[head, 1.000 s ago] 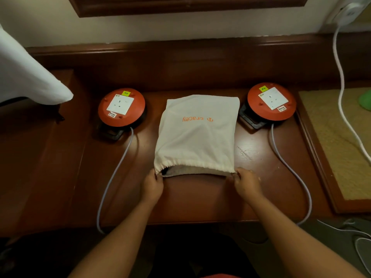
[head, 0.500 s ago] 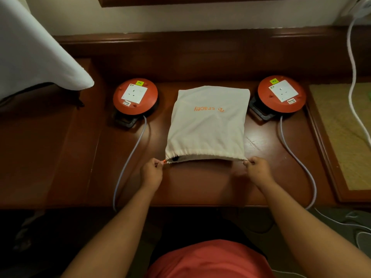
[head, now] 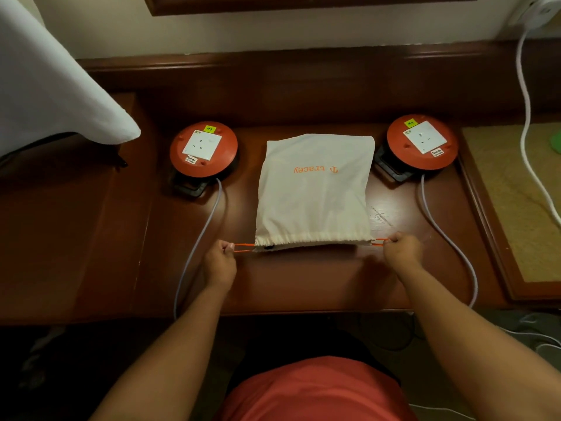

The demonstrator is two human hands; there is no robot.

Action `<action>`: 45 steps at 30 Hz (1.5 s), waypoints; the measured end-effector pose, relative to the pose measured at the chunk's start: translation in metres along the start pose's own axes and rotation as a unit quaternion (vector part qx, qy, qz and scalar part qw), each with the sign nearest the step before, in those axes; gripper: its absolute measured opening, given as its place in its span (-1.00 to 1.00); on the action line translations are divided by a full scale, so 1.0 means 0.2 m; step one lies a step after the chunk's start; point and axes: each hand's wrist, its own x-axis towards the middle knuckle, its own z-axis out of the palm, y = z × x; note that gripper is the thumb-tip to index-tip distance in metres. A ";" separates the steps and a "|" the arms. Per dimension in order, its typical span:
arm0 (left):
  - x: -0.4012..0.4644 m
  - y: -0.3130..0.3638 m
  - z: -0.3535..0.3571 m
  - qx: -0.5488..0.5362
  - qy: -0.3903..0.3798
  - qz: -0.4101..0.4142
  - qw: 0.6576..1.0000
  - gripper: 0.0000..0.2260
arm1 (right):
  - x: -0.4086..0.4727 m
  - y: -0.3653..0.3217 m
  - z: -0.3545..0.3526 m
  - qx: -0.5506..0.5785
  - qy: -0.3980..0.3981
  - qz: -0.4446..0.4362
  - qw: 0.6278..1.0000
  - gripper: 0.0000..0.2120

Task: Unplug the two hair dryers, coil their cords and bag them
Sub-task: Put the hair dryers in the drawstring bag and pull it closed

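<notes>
dark red-brown wood runs wall to wall, and on this counter [head: 303, 281] the cream drawstring bag [head: 314, 192] lies flat between two orange extension reels [head: 203, 148] [head: 422, 141], both sockets empty. the left hand [head: 220, 262] pinches the orange drawstring [head: 243, 248] at the bag's left corner, and the right hand [head: 402, 249] pinches its other end at the right corner, both fists closed on cord. the hair dryers are presumably inside; they can't be seen. if one side pulls harder, the bag could slide sideways into a reel, or the thin cord could slip from the fingers and leave the mouth half open. compared with half a second back, the hands have moved farther apart, more cord shows, and the mouth is gathered tighter.
</notes>
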 end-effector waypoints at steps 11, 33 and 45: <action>0.04 -0.01 0.07 -0.147 0.016 -0.109 0.983 -0.87 | -0.06 0.05 -0.01 0.343 -0.118 0.058 0.930 -0.83; 0.08 -0.04 0.01 -0.298 0.065 -0.200 0.931 -0.90 | 0.11 0.23 -0.15 0.432 -0.065 0.215 0.873 -0.83; 0.05 -0.04 0.00 -0.144 0.046 -0.151 0.977 -0.86 | 0.11 0.20 -0.07 0.357 -0.005 0.252 0.899 -0.83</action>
